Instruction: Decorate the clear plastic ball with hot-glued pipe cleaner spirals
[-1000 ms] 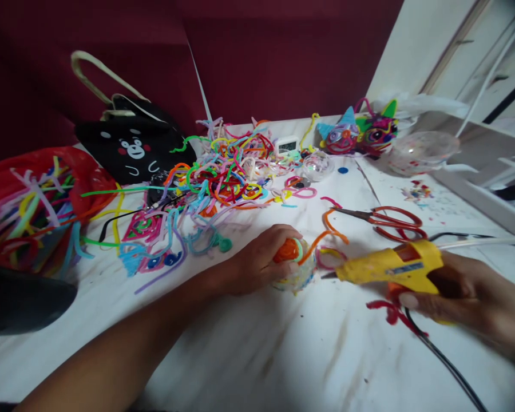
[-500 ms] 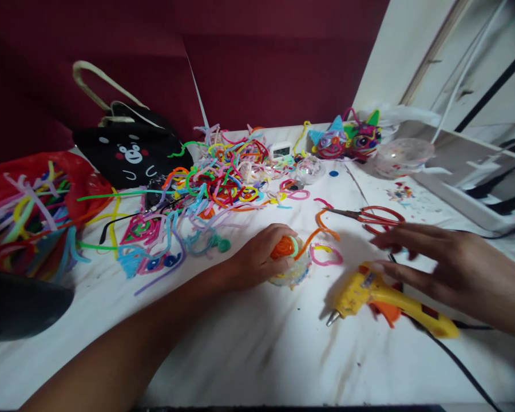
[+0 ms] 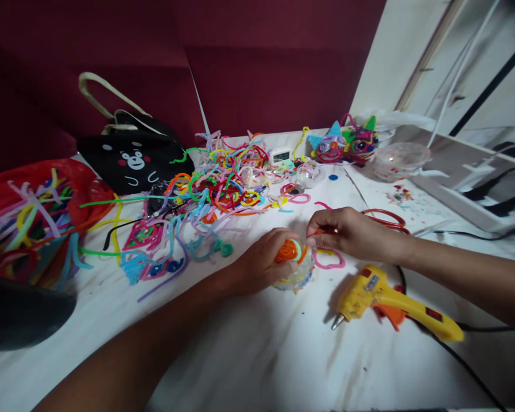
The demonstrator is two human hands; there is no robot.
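In the middle of the table my left hand is wrapped round a small clear plastic piece with coloured bits on its rim. An orange pipe cleaner coil edged in pale green sits on top, between thumb and fingers. Close to its right side, my right hand pinches the orange pipe cleaner that trails from the coil. A pink loop with yellow inside lies under that hand. In front of it, a yellow glue gun rests on the table, nozzle toward the lower left.
Red-handled scissors lie behind my right wrist. A tangled pipe cleaner heap spreads across the back. At left are a red bag of pipe cleaners and a black bag. Two decorated cat-like heads stand behind; a white tray is right.
My right hand has moved left from above the glue gun to the orange pipe cleaner and closed on it. My left hand keeps its hold on the clear piece.
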